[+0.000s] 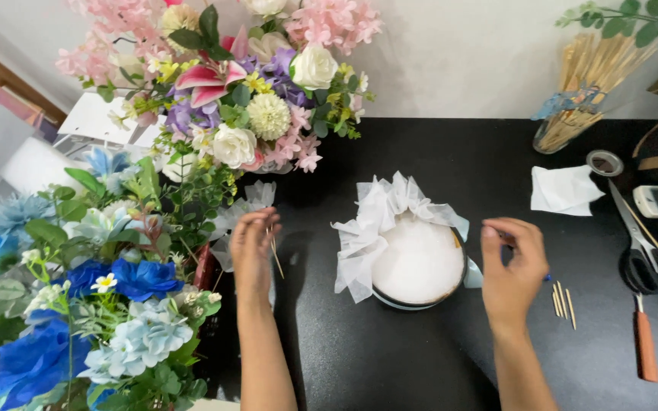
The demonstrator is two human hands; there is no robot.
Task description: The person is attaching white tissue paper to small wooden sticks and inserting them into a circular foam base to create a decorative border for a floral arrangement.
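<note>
A thin wooden stick (275, 253) is pinched in the left hand (253, 247), just left of the white foam-filled pot (418, 262) edged with tissue at mid-surface (390, 358). The right hand (513, 266) is closed, seemingly on a small blue-tipped item. Sticks are apparently being placed; careful aim into the foam is needed.

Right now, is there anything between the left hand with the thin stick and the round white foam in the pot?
Nothing visible. Only bare black table lies between the left hand, holding the thin stick, and the white foam; ruffled white tissue edges that side.
</note>
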